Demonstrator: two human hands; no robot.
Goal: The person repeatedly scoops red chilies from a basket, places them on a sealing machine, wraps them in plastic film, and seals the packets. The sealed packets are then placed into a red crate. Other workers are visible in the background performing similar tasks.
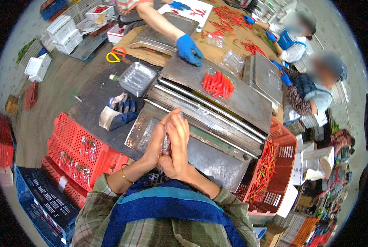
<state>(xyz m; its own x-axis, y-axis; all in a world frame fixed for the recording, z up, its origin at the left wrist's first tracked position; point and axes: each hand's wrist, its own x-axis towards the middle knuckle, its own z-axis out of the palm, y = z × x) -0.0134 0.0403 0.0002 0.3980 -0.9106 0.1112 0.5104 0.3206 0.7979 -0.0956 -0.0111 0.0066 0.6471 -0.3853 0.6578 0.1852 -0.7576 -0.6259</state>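
Observation:
Between my two palms, pressed nearly together on edge, is a clear plastic-wrapped pack (166,145) with something reddish inside. My left hand (155,140) covers one side of it and my right hand (179,143) the other, so most of the pack is hidden. Both hands are above the metal plate (214,160) of a film-wrapping machine, close to my apron. Beyond its rollers (208,108), a bunch of red chilli peppers (217,85) lies on the machine's dark upper plate (248,102). A co-worker's blue-gloved hand (190,51) rests on that plate's far end.
Left are a clear plastic tray (137,78), work gloves (117,111), scissors (116,55) and a red crate (69,136) with several wrapped pepper packs (82,173). At right stands a red basket of loose chillies (264,173). Co-workers sort peppers (230,18) across the table.

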